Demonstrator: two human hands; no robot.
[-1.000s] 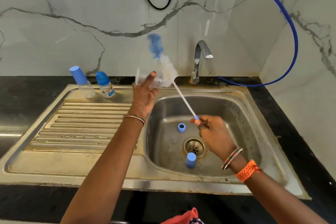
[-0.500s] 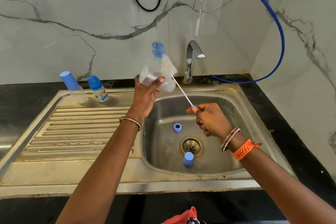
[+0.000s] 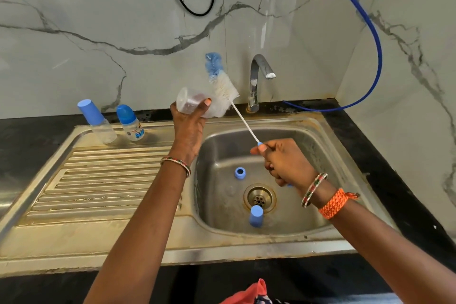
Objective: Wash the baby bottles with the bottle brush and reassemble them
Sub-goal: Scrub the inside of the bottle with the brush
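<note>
Brush head outside bottle, both held above sink edge.
Left hand [image 3: 188, 128] grip wraps the clear bottle [image 3: 195, 105], mouth tilted right; right hand [image 3: 283, 163] grip is closed on the bottle brush [image 3: 223, 86] handle end. Risks: long thin stem flexing so bristles miss the mouth; wet bottle slipping into the sink [image 3: 308, 136] onto the blue ring [image 3: 239, 173] or cap [image 3: 256, 215].
</note>
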